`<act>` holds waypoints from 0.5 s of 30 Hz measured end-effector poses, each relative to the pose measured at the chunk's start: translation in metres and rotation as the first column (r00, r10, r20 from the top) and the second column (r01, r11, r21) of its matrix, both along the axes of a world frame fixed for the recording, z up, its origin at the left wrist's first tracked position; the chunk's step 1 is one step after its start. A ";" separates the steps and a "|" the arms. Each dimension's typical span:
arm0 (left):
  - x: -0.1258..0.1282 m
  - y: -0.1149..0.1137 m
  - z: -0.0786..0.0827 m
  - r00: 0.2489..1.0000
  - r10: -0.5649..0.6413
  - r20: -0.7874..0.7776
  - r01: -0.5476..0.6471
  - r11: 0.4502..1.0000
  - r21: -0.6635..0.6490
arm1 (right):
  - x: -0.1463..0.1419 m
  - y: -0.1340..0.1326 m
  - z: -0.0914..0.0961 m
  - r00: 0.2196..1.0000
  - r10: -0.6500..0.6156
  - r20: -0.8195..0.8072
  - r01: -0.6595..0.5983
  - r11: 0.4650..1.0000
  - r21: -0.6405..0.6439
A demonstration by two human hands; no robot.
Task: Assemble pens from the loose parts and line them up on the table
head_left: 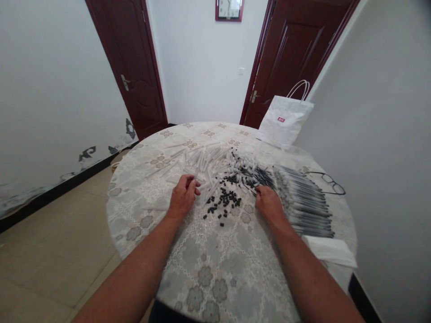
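My left hand [183,194] is at the left side of a loose pile of translucent white pen barrels [202,159], fingers curled and thumb and forefinger close together. Whatever lies between those fingertips cannot be made out. On the other side, my right hand [268,202] pinches at the near edge of a heap of thin dark pen refills [264,176]; its fingertips hide what they hold. Small black caps [227,198] lie scattered between both hands. Small whitish pen parts [239,166] are heaped behind them.
Rows of grey-and-clear pens [308,202] lie right of my right hand. Beyond them are eyeglasses [332,183], and nearer me a folded white sheet [330,251]. A white paper bag [286,121] stands at the back right of the round, cloth-covered table [215,269].
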State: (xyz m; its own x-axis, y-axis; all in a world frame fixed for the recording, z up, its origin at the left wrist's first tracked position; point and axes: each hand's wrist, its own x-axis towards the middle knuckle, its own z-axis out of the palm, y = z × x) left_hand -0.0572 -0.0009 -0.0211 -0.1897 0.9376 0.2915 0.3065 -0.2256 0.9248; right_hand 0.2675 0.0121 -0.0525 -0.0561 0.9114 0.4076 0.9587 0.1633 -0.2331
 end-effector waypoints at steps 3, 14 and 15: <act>0.004 -0.004 0.004 0.986 -0.104 0.133 0.100 0.994 0.031 | 0.000 0.000 0.003 0.998 -0.065 0.024 0.067 0.995 -0.078; 0.006 -0.009 0.014 0.662 -0.323 0.677 0.446 0.895 -0.009 | -0.020 -0.010 0.025 0.961 -0.162 0.223 0.217 0.944 -0.248; 0.006 -0.010 0.015 0.616 -0.344 0.709 0.490 0.872 -0.003 | -0.020 -0.010 0.025 0.960 -0.158 0.232 0.217 0.943 -0.253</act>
